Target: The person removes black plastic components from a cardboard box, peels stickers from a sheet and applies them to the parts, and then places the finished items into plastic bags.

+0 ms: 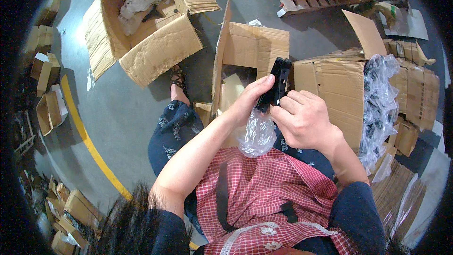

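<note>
The left hand (250, 95) is clamped on a black piece (281, 72) between the hands; the right hand (302, 118) curls against its lower right side (whether pinching, I cannot tell). The piece's long axis points away from the body, leaning slightly right. Below hangs a clear bag (256, 134); beyond stands an open box (257, 45).

Fairly bright light leaves a white glare on the floor (122, 127) at left and glints on the clear plastic bag (257, 134). Fisheye distortion bends the yellow line (87, 137); the rim falls dark and grainy.
</note>
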`<state>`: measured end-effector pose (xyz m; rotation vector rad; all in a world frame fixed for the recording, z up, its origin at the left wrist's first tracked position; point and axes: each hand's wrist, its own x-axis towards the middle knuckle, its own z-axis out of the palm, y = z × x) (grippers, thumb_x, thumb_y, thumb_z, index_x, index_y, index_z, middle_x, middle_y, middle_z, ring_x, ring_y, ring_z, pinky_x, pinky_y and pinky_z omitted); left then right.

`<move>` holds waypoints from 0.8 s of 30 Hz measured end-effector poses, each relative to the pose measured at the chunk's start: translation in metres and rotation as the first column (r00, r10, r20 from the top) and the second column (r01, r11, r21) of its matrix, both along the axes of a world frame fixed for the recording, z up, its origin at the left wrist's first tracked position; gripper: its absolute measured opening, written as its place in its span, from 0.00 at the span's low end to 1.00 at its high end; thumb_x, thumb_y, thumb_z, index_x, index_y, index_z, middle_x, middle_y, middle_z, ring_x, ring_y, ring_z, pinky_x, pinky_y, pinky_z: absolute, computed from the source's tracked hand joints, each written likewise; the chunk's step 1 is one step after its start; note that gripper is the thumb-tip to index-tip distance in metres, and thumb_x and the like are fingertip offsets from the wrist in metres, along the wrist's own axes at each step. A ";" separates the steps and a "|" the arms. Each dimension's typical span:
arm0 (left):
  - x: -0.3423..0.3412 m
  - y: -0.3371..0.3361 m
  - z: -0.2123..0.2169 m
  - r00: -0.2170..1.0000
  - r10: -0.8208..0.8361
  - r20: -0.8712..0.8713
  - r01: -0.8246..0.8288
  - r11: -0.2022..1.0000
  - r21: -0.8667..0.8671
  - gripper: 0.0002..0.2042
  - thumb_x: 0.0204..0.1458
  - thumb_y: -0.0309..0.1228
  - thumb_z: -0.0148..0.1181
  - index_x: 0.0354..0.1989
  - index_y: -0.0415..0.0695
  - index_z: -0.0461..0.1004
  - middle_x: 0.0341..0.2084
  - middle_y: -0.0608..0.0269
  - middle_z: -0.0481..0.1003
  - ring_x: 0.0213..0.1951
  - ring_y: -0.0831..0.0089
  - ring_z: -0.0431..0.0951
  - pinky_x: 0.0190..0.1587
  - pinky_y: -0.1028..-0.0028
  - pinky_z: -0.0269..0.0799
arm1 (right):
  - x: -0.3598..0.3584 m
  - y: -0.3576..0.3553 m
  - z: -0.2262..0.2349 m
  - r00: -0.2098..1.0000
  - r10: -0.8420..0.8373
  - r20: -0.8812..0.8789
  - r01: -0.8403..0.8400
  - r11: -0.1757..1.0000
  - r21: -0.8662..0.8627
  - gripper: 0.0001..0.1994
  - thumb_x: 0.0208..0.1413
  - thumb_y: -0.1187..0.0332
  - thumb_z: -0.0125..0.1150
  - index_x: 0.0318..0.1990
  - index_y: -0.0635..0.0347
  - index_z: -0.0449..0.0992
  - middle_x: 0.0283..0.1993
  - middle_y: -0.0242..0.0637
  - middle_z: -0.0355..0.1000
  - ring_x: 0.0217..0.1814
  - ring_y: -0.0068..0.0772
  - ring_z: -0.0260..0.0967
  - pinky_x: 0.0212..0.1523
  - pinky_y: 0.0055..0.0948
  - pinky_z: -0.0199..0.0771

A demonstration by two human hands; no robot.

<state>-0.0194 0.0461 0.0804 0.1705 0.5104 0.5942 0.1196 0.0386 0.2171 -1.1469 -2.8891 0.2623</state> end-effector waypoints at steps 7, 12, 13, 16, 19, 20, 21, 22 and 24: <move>-0.002 0.001 0.020 0.994 0.012 -0.106 -0.002 0.996 0.089 0.18 0.62 0.50 0.54 0.47 0.49 0.73 0.35 0.71 0.75 0.34 0.80 0.75 0.36 0.78 0.72 | -0.007 -0.003 0.001 0.998 0.021 0.052 -0.022 1.000 0.017 0.18 0.41 0.72 0.62 0.44 0.54 0.77 0.30 0.29 0.68 0.35 0.32 0.69 0.35 0.32 0.68; 0.001 -0.012 -0.011 0.998 -0.012 -0.064 0.013 1.000 0.013 0.15 0.52 0.39 0.53 0.45 0.44 0.74 0.32 0.63 0.79 0.30 0.79 0.76 0.28 0.80 0.68 | 0.007 0.011 0.025 0.991 -0.132 -0.036 0.113 0.935 -0.338 0.32 0.41 0.72 0.59 0.61 0.57 0.68 0.38 0.43 0.75 0.39 0.44 0.73 0.43 0.40 0.72; 0.002 -0.006 -0.015 0.992 -0.116 -0.051 0.119 0.992 0.049 0.17 0.52 0.40 0.53 0.45 0.44 0.74 0.29 0.61 0.79 0.26 0.78 0.74 0.25 0.80 0.65 | 0.015 0.014 0.025 0.973 -0.214 -0.086 0.183 0.943 -0.279 0.30 0.41 0.74 0.57 0.59 0.58 0.70 0.36 0.43 0.74 0.37 0.45 0.73 0.42 0.41 0.73; 0.002 -0.001 -0.022 0.966 -0.257 0.040 0.253 0.964 0.087 0.22 0.49 0.41 0.54 0.50 0.40 0.73 0.25 0.56 0.79 0.20 0.74 0.71 0.20 0.78 0.62 | 0.035 0.026 0.019 0.853 -0.455 -0.256 0.408 0.887 -0.216 0.24 0.44 0.80 0.53 0.53 0.64 0.74 0.33 0.43 0.73 0.34 0.45 0.73 0.38 0.37 0.74; 0.003 0.003 -0.030 0.918 -0.359 0.167 0.346 0.933 0.104 0.26 0.48 0.40 0.56 0.55 0.38 0.70 0.33 0.51 0.79 0.26 0.70 0.78 0.23 0.77 0.70 | 0.048 0.035 0.019 0.777 -0.586 -0.230 0.520 0.803 -0.291 0.19 0.49 0.81 0.51 0.50 0.65 0.75 0.36 0.42 0.75 0.35 0.36 0.74 0.37 0.30 0.74; 0.004 0.003 -0.033 0.905 -0.375 0.200 0.360 0.926 0.110 0.26 0.48 0.39 0.55 0.55 0.37 0.70 0.32 0.50 0.79 0.24 0.71 0.77 0.21 0.78 0.69 | 0.052 0.037 0.016 0.758 -0.606 -0.242 0.528 0.788 -0.318 0.19 0.49 0.81 0.50 0.50 0.65 0.76 0.37 0.41 0.76 0.36 0.34 0.74 0.36 0.29 0.74; 0.005 0.002 -0.035 0.891 -0.391 0.232 0.373 0.920 0.117 0.26 0.49 0.39 0.55 0.55 0.37 0.70 0.31 0.50 0.79 0.22 0.71 0.77 0.20 0.79 0.68 | 0.054 0.038 0.015 0.753 -0.613 -0.240 0.519 0.777 -0.357 0.19 0.49 0.80 0.51 0.50 0.64 0.76 0.36 0.41 0.76 0.35 0.34 0.74 0.36 0.29 0.74; 0.004 0.004 -0.030 0.879 -0.408 0.247 0.389 0.913 0.124 0.25 0.50 0.40 0.54 0.54 0.37 0.71 0.28 0.50 0.79 0.19 0.72 0.75 0.18 0.79 0.66 | 0.055 0.040 0.013 0.748 -0.620 -0.237 0.507 0.765 -0.398 0.18 0.49 0.79 0.52 0.50 0.64 0.76 0.36 0.41 0.76 0.34 0.33 0.74 0.35 0.29 0.74; 0.000 0.009 -0.020 0.853 -0.442 0.279 0.419 0.897 0.139 0.23 0.52 0.41 0.52 0.51 0.37 0.72 0.23 0.51 0.79 0.13 0.74 0.70 0.16 0.80 0.63 | 0.057 0.042 0.012 0.729 -0.663 -0.169 0.498 0.684 -0.533 0.18 0.49 0.77 0.53 0.50 0.62 0.76 0.34 0.41 0.76 0.32 0.33 0.74 0.34 0.28 0.74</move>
